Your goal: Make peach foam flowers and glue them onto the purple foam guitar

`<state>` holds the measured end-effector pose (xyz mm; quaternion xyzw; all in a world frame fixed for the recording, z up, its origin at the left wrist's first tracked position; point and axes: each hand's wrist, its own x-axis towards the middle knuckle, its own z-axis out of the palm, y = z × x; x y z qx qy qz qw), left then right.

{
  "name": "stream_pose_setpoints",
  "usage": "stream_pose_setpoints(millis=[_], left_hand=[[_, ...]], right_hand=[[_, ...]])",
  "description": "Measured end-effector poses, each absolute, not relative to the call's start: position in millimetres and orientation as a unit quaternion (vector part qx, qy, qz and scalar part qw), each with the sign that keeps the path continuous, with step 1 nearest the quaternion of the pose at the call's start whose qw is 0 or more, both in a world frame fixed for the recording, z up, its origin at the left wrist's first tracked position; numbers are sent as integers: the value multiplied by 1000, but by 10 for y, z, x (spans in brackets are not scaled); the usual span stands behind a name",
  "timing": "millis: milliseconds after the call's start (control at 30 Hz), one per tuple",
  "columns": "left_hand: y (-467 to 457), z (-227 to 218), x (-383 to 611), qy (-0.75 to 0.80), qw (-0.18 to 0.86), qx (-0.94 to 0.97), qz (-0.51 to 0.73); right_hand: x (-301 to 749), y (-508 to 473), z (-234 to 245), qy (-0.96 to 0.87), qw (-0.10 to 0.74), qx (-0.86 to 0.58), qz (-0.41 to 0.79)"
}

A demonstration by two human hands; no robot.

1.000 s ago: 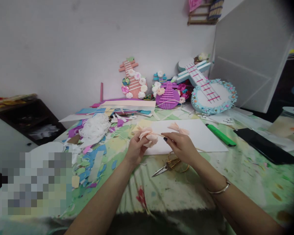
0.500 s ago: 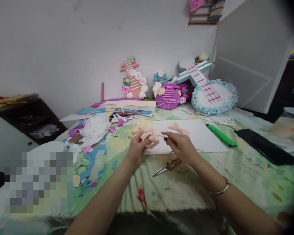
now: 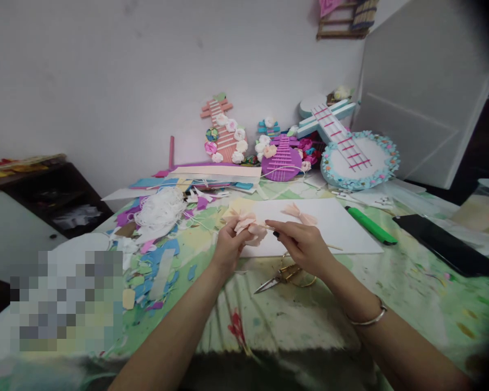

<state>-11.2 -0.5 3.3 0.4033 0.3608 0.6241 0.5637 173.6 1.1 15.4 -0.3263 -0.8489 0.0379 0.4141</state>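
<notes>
My left hand (image 3: 229,244) is closed on a pale peach paper flower (image 3: 250,225) with ruffled petals, held above the white sheet (image 3: 326,228). In my right hand (image 3: 301,241) a thin wooden stick (image 3: 336,247) is pinched. Its near tip meets the right side of the flower, and its other end sticks out behind my hand. On the sheet lies a second piece of gathered peach paper (image 3: 300,213). Gold-handled scissors (image 3: 283,276) rest under my right wrist, blades pointing left.
A green marker (image 3: 370,225) and a black phone-like slab (image 3: 448,244) lie to the right. White string (image 3: 161,209) and coloured paper scraps (image 3: 158,277) cover the left. Decorated paper instruments (image 3: 358,160) lean against the wall.
The view has shifted slightly. The tip of the stick in my right hand has moved a little left, closer to the petals; its rear end now shows more clearly. My left hand keeps its hold.
</notes>
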Motion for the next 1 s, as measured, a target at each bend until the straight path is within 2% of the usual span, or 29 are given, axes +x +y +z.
stream_pose_setpoints(millis=[200,433,800,1000], left_hand=[[-5,50,-112,354,575,387,628],[-1,90,-137,301,604,341,654],[41,55,-139,283,618,308,666],[34,54,-138,255,639,311,656]], right_hand=[[1745,21,152,-833,435,-338,41],[1736,46,139,-832,420,-362,35],[1709,44,106,-862,332,-376,67],[1706,63,85,-858,326,-392,67]])
